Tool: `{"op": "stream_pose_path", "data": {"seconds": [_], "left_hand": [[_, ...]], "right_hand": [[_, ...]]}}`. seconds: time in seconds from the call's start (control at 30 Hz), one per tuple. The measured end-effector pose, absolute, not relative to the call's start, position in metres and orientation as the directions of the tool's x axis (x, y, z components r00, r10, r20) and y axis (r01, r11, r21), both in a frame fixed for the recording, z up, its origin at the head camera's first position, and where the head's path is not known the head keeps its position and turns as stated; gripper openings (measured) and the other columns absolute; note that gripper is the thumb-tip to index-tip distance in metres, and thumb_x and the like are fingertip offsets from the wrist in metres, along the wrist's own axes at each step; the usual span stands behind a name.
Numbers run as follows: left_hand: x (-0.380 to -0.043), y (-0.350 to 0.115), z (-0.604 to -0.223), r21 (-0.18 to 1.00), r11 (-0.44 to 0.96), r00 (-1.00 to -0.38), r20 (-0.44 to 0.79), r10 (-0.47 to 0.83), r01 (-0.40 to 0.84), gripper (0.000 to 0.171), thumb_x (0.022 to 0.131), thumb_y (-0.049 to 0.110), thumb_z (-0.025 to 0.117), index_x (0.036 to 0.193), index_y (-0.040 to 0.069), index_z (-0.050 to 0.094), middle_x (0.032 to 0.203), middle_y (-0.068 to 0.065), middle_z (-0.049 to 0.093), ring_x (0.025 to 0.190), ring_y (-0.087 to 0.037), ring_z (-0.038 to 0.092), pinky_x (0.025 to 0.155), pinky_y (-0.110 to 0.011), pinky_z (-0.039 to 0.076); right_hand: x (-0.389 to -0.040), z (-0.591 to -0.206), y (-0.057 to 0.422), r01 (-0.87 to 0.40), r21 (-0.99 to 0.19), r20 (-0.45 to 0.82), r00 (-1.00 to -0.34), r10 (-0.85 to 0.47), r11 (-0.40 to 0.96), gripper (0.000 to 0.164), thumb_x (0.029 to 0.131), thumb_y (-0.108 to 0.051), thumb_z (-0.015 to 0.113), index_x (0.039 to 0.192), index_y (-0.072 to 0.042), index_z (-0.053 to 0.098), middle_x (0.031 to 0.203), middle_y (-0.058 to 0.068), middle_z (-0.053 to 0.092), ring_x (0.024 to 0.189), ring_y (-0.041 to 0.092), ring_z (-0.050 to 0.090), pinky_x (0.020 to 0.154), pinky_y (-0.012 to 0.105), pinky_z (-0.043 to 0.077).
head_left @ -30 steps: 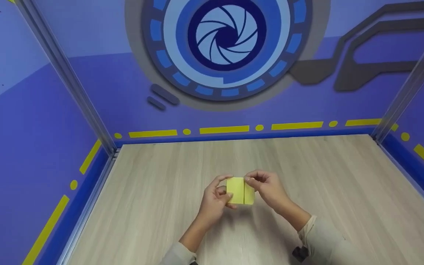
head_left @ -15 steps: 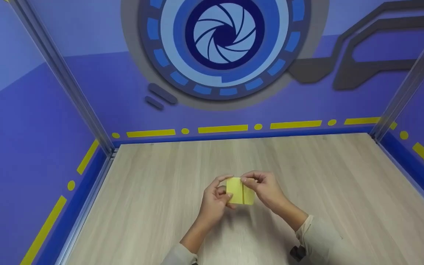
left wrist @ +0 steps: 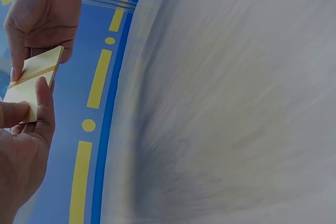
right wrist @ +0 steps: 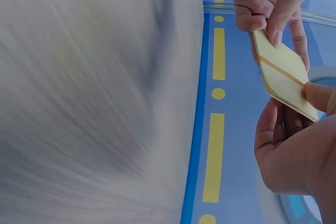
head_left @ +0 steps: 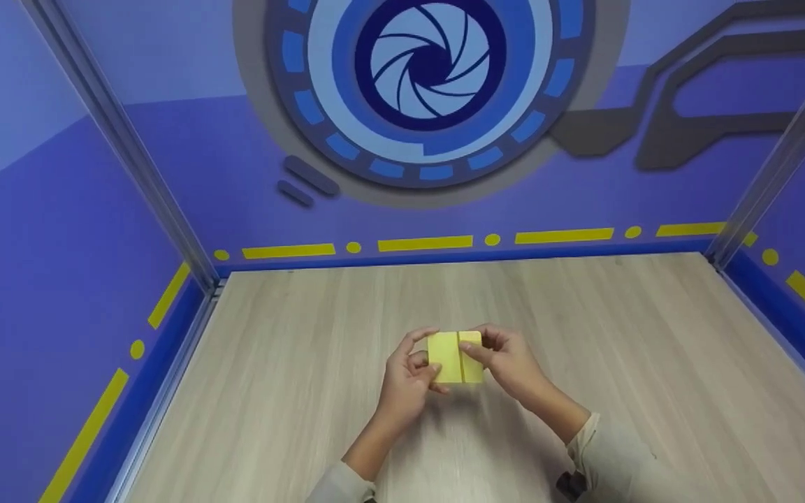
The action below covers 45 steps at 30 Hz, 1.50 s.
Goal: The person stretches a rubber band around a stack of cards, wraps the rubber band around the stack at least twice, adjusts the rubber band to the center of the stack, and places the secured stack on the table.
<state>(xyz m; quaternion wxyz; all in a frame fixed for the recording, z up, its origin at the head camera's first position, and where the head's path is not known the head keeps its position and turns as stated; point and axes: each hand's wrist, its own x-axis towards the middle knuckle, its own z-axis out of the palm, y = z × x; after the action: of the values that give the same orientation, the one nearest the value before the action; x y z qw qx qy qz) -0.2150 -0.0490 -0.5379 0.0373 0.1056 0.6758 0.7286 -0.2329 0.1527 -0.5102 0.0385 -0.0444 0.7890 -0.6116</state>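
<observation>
- Currently, a small square pale-yellow notebook with rounded corners (head_left: 448,360) is held up off the table in both hands, slightly below and right of centre in the head view, its face turned up towards the camera.
- Across that face runs a narrow darker-yellow band (right wrist: 281,70), parallel to the left and right edges and nearer the right one.
- On the left side of the notebook, the bare left hand (head_left: 408,370) pinches it: the thumb lies on the face near the edge, and a finger reaches the upper left corner. The gap between thumb and fingers is only as wide as the notebook.
- On the right side, the bare right hand (head_left: 513,360) grips it just as narrowly, thumb flat on the face with its tip at the band, fingers behind.
- In the left wrist view the notebook sits at the left edge of the frame, tilted; in the right wrist view it slants at the upper right, its layered edge showing.
- Below the hands, a light wood-grain tabletop (head_left: 277,391) spreads across the lower half of the head view.
- At the bottom right, a pale grey-beige sleeve (head_left: 619,447) covers the right forearm.
- Behind the table stands a blue-purple wall panel (head_left: 186,161) bearing a round shutter-like emblem (head_left: 430,63) at the top centre.
</observation>
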Motion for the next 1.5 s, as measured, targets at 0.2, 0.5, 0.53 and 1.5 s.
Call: {"op": "stream_pose_path", "data": {"seconds": [0.2,0.5,0.53,1.5], "left_hand": [[-0.217,-0.052,-0.537,0.989,-0.116,-0.981,0.109,0.162,0.091,0.058,0.099,-0.013,0.058,0.150,0.014,0.051,0.120,-0.023,0.077,0.095,-0.024,0.078,0.071,-0.032,0.068],[-0.218,-0.054,-0.535,0.983,-0.157,-0.984,0.112,0.139,0.090,0.059,0.101,-0.011,0.059,0.154,0.013,0.046,0.128,-0.028,0.073,0.105,-0.030,0.079,0.077,-0.036,0.069],[-0.218,-0.054,-0.535,0.982,-0.164,-0.984,0.114,0.138,0.091,0.059,0.101,-0.011,0.059,0.154,0.013,0.046,0.127,-0.028,0.073,0.105,-0.030,0.079,0.077,-0.037,0.069],[-0.217,-0.048,-0.534,0.973,-0.201,-0.983,0.142,0.119,0.116,0.059,0.103,-0.010,0.055,0.155,0.014,0.042,0.131,-0.027,0.072,0.103,-0.028,0.080,0.078,-0.036,0.069]], "right_hand": [[-0.225,-0.524,0.155,-0.018,-0.959,-0.034,-0.983,-0.178,0.283,0.025,0.099,-0.026,0.075,0.108,-0.002,0.074,0.099,0.008,0.073,0.091,0.023,0.064,0.077,0.031,0.058],[-0.217,-0.536,0.154,0.032,-0.975,-0.075,-0.979,-0.192,0.220,0.025,0.097,-0.023,0.076,0.105,0.001,0.074,0.098,0.007,0.075,0.093,0.019,0.066,0.076,0.031,0.057],[-0.216,-0.536,0.153,0.035,-0.977,-0.074,-0.980,-0.183,0.208,0.025,0.097,-0.022,0.076,0.105,0.001,0.074,0.098,0.007,0.074,0.092,0.018,0.066,0.075,0.030,0.058],[-0.216,-0.536,0.148,0.083,-0.989,-0.107,-0.974,-0.201,0.124,0.031,0.097,-0.023,0.077,0.117,0.001,0.077,0.095,0.000,0.077,0.098,0.022,0.066,0.077,0.031,0.059]]}}
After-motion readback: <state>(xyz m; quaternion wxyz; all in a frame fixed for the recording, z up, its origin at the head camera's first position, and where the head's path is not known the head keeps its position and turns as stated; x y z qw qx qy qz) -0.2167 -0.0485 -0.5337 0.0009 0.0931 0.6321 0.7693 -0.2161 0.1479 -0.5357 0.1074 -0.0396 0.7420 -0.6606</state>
